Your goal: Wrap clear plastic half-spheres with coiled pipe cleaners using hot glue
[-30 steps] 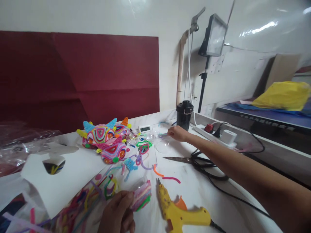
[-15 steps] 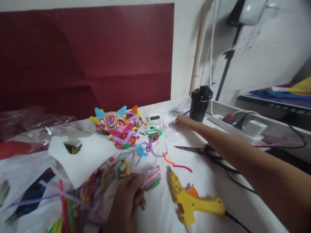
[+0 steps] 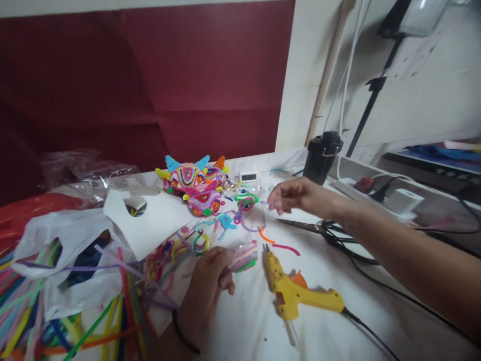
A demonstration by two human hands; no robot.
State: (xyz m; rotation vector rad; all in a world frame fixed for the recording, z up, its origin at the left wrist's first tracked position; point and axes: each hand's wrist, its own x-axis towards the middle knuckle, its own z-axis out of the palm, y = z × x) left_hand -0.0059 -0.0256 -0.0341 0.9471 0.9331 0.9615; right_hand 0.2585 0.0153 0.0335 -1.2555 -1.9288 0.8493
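1. The left hand (image 3: 208, 283) rests low on the white table (image 3: 330, 331), its fingers curled and closed on a striped, half-wrapped dome (image 3: 244, 256) of pink, purple and green pipe cleaner, held just off the cloth.
2. The right hand (image 3: 298, 196) hovers above the table's middle, thumb and forefinger pinched together on a small purple pipe-cleaner piece (image 3: 269, 204); the other fingers are loosely bent.
3. Far left lies a heap of loose pipe cleaners (image 3: 45, 306), too many to count, partly under a white plastic bag (image 3: 56, 235).
4. A white card (image 3: 158, 220) with one cut hole lies beyond them.
5. Behind it sit three finished horned figures (image 3: 195, 183), touching each other.
6. One small digital clock (image 3: 248, 176) stands just beside them; its digits are too small to read.
7. One yellow glue gun (image 3: 300, 296) lies just right of the dome.
8. One pair of scissors (image 3: 304, 226) lies under the right forearm.
9. One black cup (image 3: 322, 156) stands at the back.
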